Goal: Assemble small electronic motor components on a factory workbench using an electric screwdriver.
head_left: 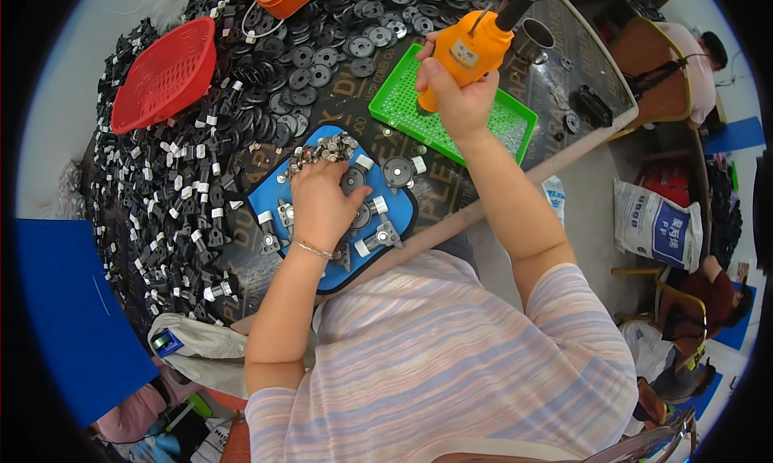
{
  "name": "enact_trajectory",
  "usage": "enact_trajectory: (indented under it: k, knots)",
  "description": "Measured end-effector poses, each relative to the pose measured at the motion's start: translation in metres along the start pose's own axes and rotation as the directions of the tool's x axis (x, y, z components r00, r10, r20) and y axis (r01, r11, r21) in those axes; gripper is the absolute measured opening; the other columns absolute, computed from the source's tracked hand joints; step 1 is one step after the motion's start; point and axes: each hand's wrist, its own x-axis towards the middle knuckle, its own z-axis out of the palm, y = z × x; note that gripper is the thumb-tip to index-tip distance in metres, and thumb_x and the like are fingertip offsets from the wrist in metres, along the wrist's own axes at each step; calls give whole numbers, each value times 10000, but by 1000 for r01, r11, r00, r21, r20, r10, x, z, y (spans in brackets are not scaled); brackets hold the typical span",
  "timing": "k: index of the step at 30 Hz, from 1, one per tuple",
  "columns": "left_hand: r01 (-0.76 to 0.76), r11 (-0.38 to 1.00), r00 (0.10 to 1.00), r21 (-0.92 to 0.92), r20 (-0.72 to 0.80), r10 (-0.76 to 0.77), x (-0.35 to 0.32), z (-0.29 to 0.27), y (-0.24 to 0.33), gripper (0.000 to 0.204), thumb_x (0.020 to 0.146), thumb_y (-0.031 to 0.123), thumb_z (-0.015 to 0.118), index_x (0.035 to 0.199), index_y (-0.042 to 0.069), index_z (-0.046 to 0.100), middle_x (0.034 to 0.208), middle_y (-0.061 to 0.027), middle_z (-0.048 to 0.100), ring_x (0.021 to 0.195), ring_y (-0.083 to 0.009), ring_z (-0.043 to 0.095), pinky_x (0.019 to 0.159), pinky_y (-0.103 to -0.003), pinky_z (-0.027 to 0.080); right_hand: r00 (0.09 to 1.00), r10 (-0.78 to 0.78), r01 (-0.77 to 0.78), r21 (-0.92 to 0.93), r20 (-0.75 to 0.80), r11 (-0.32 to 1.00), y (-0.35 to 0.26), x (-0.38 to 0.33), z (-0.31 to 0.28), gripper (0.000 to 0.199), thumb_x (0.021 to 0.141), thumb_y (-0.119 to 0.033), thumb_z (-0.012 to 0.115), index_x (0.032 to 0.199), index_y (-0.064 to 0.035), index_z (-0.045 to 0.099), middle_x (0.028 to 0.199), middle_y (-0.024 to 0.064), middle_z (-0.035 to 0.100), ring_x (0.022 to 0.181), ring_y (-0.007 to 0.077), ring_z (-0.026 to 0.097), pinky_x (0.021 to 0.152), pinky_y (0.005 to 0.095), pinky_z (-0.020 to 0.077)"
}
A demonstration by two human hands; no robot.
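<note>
My right hand [463, 101] grips an orange electric screwdriver [465, 51], with a black cord sleeve at its top, above a green perforated tray [529, 133]. My left hand [318, 201] lies over a blue mat [264, 196], palm down with the thumb spread from the fingers. Its fingertips touch a pile of small round metal pieces [332, 147]; whether they pinch one is hidden. Around this hand on the mat are grey and black bracket parts with white ends [380, 236]. A round black wheel part [397, 171] lies at the mat's right edge.
Heaps of black discs [320, 75] and black-and-white bracket pieces [185, 193] cover the table's left and far side. A red basket [165, 76] rests on them. Beyond the tray stands a metal cup [535, 41]. Other people sit at the right, near a white sack [659, 221].
</note>
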Motion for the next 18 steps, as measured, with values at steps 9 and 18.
enact_trajectory:
  k: [9,18]
  knots:
    - [21,999,999,-47,27,-20,1,0,1,401,594,222,771,905,1,648,882,-116,611,869,-280,559,807,-373,403,998,-56,59,-90,32,994,11,-1,-2,231,791,5,574,1010,31,507,785,78,566,566,108,546,534,240,461]
    - [51,995,998,-86,43,-47,2,-1,1,398,591,217,774,898,-4,649,868,-116,611,851,-279,568,796,-371,410,999,-45,48,-102,27,994,14,-2,-2,225,794,-5,587,1001,35,510,760,70,563,554,104,541,529,231,455]
